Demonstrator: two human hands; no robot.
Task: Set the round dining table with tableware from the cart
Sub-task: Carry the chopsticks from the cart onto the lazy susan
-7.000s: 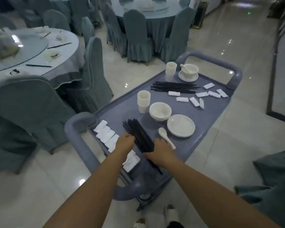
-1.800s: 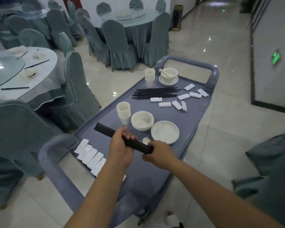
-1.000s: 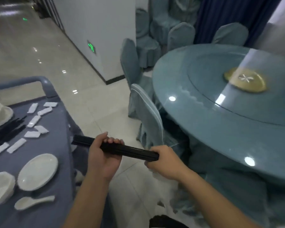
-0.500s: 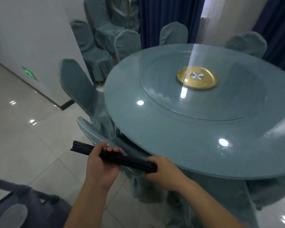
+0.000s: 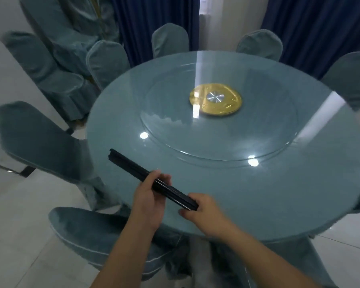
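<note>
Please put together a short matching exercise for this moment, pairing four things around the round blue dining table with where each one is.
Things
1. bundle of black chopsticks
2. round gold disc
3. dark blue curtains
4. glass turntable

Places
A. hanging behind the far chairs
B. at the centre of the turntable
C. held in both hands above the table's near edge
D. lying on the round blue table, covering its middle

The left hand grips the bundle's middle; the right hand holds its near end.

Pairs: 1-C, 2-B, 3-A, 4-D
</note>
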